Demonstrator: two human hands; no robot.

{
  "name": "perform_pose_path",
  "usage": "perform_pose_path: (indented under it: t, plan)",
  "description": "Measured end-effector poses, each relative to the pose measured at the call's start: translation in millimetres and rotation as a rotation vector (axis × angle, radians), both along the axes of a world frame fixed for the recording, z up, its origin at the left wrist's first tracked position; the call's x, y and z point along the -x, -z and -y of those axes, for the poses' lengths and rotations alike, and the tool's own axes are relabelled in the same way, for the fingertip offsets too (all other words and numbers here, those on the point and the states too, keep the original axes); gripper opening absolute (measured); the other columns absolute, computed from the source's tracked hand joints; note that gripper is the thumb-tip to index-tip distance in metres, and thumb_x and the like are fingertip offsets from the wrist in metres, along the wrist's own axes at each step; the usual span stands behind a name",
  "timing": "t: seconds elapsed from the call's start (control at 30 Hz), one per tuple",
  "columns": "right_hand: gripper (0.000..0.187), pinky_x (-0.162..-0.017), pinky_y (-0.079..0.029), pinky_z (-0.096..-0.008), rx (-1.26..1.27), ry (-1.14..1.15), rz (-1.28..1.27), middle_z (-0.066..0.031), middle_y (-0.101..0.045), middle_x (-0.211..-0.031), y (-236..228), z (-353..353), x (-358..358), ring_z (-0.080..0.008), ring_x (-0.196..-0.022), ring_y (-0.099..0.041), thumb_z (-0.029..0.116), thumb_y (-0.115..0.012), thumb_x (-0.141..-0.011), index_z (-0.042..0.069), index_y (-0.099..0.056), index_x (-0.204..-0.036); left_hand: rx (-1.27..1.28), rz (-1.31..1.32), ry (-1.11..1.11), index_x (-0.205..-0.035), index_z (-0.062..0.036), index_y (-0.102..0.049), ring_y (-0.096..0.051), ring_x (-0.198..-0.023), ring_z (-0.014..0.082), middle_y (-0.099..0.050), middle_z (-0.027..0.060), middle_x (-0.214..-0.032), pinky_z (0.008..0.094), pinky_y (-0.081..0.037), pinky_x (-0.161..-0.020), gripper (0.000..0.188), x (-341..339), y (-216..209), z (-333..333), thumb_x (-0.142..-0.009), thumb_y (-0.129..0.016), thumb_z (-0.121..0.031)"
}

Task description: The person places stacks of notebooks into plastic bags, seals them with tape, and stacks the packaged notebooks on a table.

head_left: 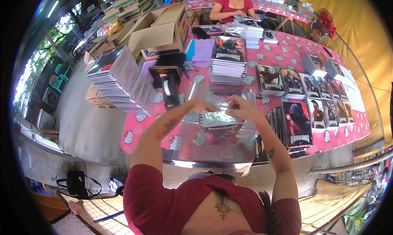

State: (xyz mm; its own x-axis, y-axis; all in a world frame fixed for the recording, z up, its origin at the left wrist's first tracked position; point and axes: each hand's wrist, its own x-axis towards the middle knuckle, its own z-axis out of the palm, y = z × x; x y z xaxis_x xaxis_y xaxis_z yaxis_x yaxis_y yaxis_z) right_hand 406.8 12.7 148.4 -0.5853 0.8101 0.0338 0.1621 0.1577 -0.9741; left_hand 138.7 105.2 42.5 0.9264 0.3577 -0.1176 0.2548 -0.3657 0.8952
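Observation:
A small stack of spiral-bound notebooks (pixel 221 126) lies in front of me, its dark cover edge toward my body. Loose clear plastic film (pixel 196 147) spreads under and around it. Over the stack's far side, my left hand (pixel 204 107) reaches in with its fingers together on the film; its fingertips are slightly blurred. My right hand (pixel 242 108) is closed opposite it, thumb and fingers pinching the film. The film bunches between the two hands. A black tape dispenser (pixel 169 92) stands just left of the stack.
Tall notebook stacks rise at the left (pixel 123 79) and beyond my hands (pixel 227 61). A row of upright notebooks (pixel 276 126) and several laid-out notebooks (pixel 297 122) are at the right. Cardboard boxes (pixel 159 30) stand far left. Across the pink table sits a person (pixel 232 8).

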Motion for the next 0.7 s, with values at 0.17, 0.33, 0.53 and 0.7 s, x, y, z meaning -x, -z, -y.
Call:
perform_pose_path:
  t: [0.17, 0.33, 0.53, 0.7]
  plan:
    - [0.07, -0.091, -0.048, -0.0375, -0.13, 0.254, 0.023, -0.0107, -0.051, -0.134, 9, 22, -3, -0.0198, -0.112, -0.055, 0.019, -0.081, -0.077, 0.013, -0.048, -0.139, 0.63, 0.12, -0.485, -0.151, -0.0085, -0.036, -0.043, -0.134, 0.0201, -0.044, 0.0118, -0.149, 0.034, -0.038, -0.11, 0.071, 21, 23, 43, -0.09, -0.068, -0.028]
    - [0.078, -0.102, -0.044, -0.0383, -0.036, 0.278, -0.233, -0.0104, -0.055, -0.133, 105, 62, -32, -0.0233, -0.122, -0.055, 0.029, -0.085, -0.076, 0.002, -0.045, -0.138, 0.361, 0.503, -0.818, -0.146, -0.0071, -0.04, -0.05, -0.125, 0.0203, -0.053, 0.0119, -0.136, 0.0366, -0.043, -0.102, 0.079, 26, 23, 166, -0.077, -0.079, -0.01]
    - [0.076, -0.08, -0.051, -0.0244, 0.036, 0.296, -0.524, -0.0049, -0.061, -0.119, 76, 42, 8, -0.0106, -0.096, -0.06, 0.046, -0.078, -0.082, 0.0, -0.049, -0.134, -0.083, 0.579, -1.193, -0.121, -0.0044, -0.055, -0.059, -0.101, 0.0178, -0.063, 0.0064, -0.107, 0.0355, -0.047, -0.091, 0.067, -6, -30, 195, -0.065, -0.089, -0.018]
    - [0.097, -0.117, -0.025, -0.0417, -0.269, 0.06, -0.569, -0.0166, -0.028, -0.157, -63, 83, 1, -0.029, -0.143, -0.032, 0.063, -0.056, -0.091, 0.0, -0.019, -0.153, -0.892, 0.685, -1.338, -0.105, -0.0036, -0.058, -0.056, -0.092, 0.0163, -0.057, 0.0051, -0.096, 0.0324, -0.046, -0.081, 0.054, 54, -233, 209, -0.06, -0.084, -0.021]
